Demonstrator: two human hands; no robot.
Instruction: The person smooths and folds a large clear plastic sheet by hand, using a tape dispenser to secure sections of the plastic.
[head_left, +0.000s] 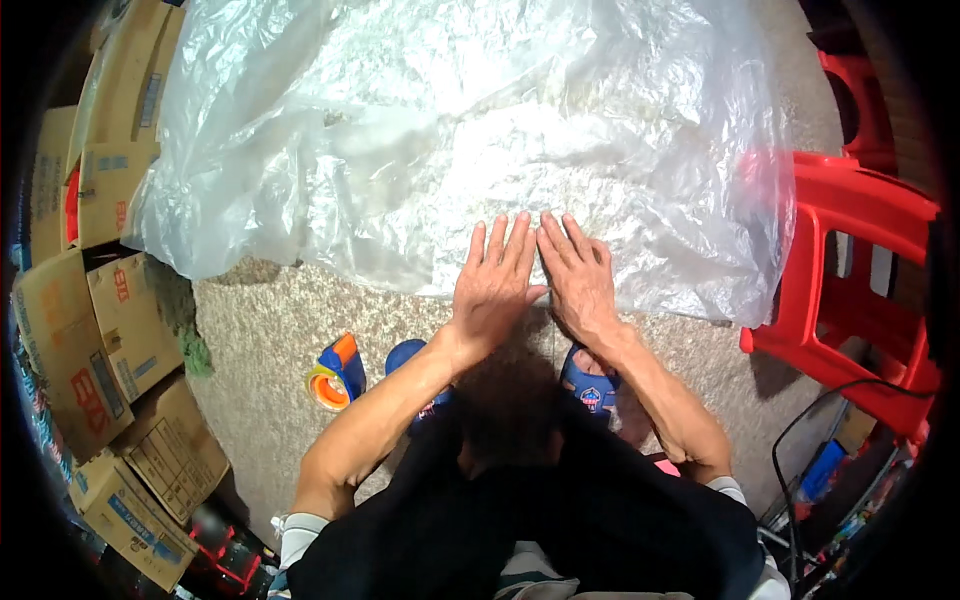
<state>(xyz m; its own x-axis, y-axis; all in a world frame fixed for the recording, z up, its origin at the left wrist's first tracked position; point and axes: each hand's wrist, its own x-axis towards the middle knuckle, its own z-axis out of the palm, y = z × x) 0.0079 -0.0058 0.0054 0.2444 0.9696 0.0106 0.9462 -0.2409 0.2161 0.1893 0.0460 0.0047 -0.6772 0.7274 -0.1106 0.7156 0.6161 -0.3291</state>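
A large sheet of clear, crinkled plastic film (375, 172) is spread over the speckled floor (255, 337) before me. My left hand (496, 289) lies palm down at its near edge, fingers stretched forward and slightly apart. Beside it my right hand (579, 281) rests flat on the film too, its fingers a little spread. Neither hand grips anything. The two hands almost meet at the fingertips and the left thumb. Glare on the film hides whether anything lies under it.
On the floor to the left stands a blue and orange tape dispenser (349, 367). Cardboard boxes (120, 187) are stacked along the left side. A red plastic stool (806, 247) touches the film's right side, with a black cable (787, 427) below it. Blue sandals (590, 386) are on my feet.
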